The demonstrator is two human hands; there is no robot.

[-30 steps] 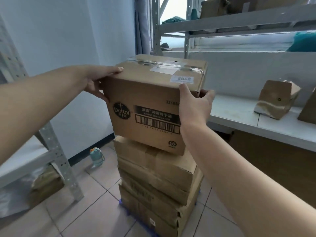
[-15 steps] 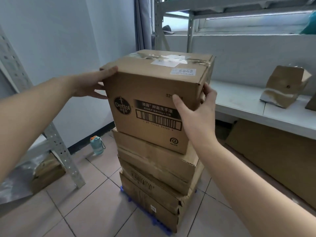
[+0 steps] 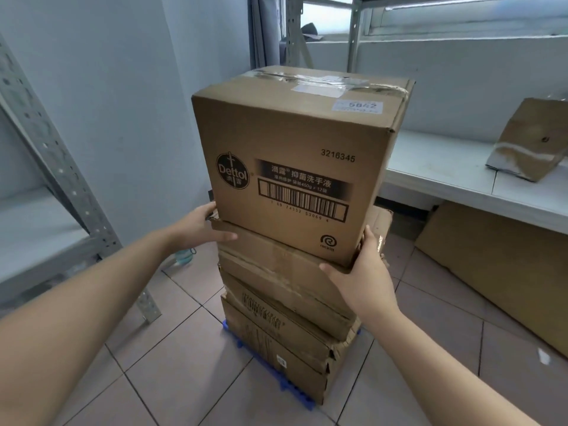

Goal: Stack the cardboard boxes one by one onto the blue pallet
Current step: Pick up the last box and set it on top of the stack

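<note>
I am seeing the Dettol box sitting on top of the stack of cardboard boxes, which is resting on the blue pallet on the tiled floor. My left hand is lying flat and unclenched against the box's lower left corner, and my right hand is cupping its lower right corner, fingers spread, pressing rather than gripping.

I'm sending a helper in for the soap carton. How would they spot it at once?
Find the blue pallet on the tiled floor, stacked with cardboard boxes. The soap carton is the top one. Unlike the crushed boxes beneath, it is tall, crisp and printed with a Dettol logo and barcode.
</note>
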